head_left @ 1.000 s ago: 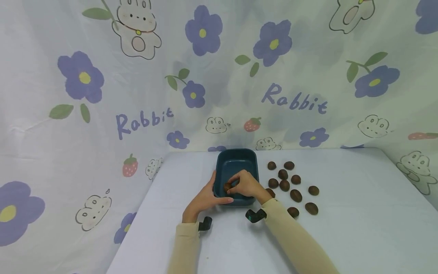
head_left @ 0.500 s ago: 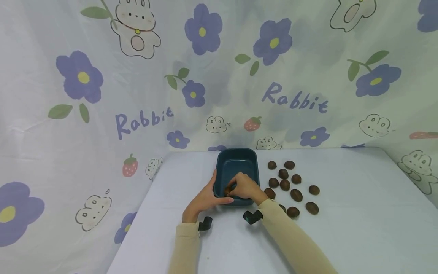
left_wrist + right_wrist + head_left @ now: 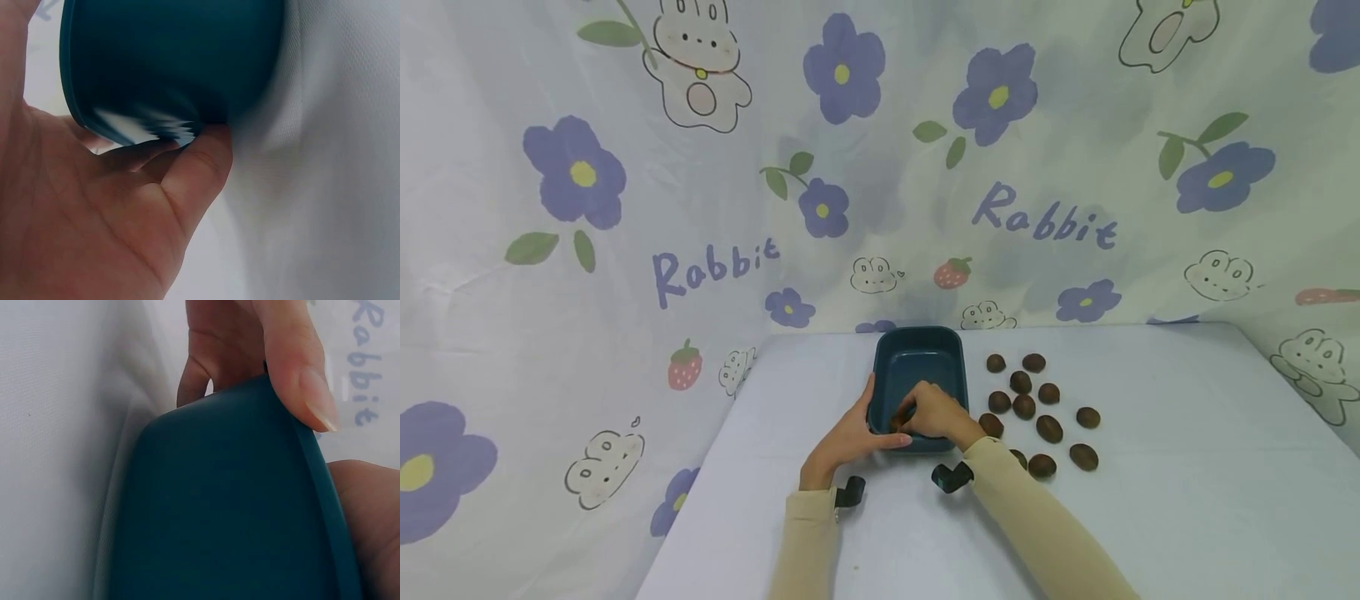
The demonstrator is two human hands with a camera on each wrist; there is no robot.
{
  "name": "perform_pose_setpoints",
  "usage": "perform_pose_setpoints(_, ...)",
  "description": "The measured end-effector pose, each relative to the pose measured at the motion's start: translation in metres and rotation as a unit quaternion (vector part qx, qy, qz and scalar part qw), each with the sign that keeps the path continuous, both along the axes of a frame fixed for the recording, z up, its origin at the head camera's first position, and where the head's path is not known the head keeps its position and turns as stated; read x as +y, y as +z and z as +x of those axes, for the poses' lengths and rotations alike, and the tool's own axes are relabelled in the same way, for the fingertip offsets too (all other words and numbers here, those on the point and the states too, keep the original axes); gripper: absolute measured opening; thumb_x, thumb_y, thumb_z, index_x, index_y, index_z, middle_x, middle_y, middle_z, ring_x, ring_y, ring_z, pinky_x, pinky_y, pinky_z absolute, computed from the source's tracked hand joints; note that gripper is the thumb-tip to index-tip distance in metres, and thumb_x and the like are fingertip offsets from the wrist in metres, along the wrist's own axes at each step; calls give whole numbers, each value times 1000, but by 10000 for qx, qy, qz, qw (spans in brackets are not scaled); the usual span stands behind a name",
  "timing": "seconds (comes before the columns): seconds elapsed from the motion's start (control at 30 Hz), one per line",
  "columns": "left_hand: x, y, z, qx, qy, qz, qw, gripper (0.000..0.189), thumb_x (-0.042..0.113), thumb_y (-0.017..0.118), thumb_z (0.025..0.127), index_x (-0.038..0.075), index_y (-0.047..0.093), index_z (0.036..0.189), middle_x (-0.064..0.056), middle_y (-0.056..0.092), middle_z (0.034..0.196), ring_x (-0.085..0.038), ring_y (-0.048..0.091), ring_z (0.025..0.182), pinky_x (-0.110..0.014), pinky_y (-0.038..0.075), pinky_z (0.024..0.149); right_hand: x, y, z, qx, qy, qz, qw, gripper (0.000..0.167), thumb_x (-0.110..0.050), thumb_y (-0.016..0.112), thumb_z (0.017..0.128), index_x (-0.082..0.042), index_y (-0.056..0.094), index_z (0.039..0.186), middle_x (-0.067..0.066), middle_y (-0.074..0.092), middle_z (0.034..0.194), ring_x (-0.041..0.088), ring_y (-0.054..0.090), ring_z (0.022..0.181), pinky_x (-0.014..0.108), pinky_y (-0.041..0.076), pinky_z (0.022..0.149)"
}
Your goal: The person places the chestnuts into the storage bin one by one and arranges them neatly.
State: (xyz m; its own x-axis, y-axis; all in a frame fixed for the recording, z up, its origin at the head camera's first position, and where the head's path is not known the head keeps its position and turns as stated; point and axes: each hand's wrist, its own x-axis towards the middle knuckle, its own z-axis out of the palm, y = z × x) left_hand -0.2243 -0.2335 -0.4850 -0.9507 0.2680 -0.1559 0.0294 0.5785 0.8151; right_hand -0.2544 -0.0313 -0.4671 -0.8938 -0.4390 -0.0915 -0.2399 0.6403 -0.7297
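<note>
A dark teal rectangular box (image 3: 919, 367) stands on the table. My left hand (image 3: 850, 433) holds its near left corner, fingers along the left side and thumb across the front. In the left wrist view, the fingers and thumb bend round the box's outer wall (image 3: 169, 56). Inside the box, near its front left, my right hand (image 3: 936, 414) pinches a brown chestnut (image 3: 897, 421), partly covered by the fingers. The right wrist view has the left thumb (image 3: 300, 375) over the rim, while part of the right hand (image 3: 375, 512) shows above the box.
Several chestnuts (image 3: 1023, 407) lie scattered to the right of the box; one (image 3: 991, 426) is close by the right wrist, and another is partly hidden by the right sleeve (image 3: 1037, 517). A white cloth covers the table (image 3: 1187, 433). Behind hangs a patterned curtain (image 3: 895, 167).
My right hand, with the chestnut, has shifted slightly down and toward the front of the box. A chestnut beside the right forearm has come partly into view. The left hand and box stay put.
</note>
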Motion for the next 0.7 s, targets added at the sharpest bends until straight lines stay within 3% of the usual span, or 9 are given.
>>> perform_pose_setpoints(0.23, 2, 1, 2, -15, -16, 13, 10000, 138, 63, 87, 73, 30, -8, 167, 2, 2, 176, -33, 14, 162, -66, 24, 125, 0, -3, -1, 65, 61, 44, 10000, 17, -21, 89, 81, -17, 85, 97, -3, 80, 99, 23, 70, 104, 65, 52, 98)
perform_pose_setpoints(0.43, 0, -1, 1, 70, -23, 39, 10000, 137, 61, 87, 74, 28, -7, 167, 1, 2, 176, -34, 15, 162, -69, 25, 123, 1, -1, 0, 317, 174, -347, 9987, 26, -22, 90, 81, -9, 83, 102, 5, 81, 106, 25, 71, 106, 50, 60, 91)
perform_pose_setpoints(0.63, 1, -1, 0, 137, -125, 41, 9998, 131, 54, 86, 79, 28, -8, 167, 1, 4, 176, -34, 18, 162, -69, 27, 122, 20, 17, 3, 674, 142, -820, 9942, 37, -23, 87, 85, -3, 78, 115, 9, 78, 114, 18, 70, 93, 35, 61, 77)
perform_pose_setpoints(0.7, 2, 0, -1, 184, -188, 110, 9996, 130, 52, 86, 80, 30, -8, 167, 3, 4, 176, -33, 18, 162, -69, 26, 123, 32, 27, 5, 781, 56, -933, 9926, 37, -24, 84, 88, -4, 77, 118, 8, 78, 115, 17, 70, 93, 34, 61, 79)
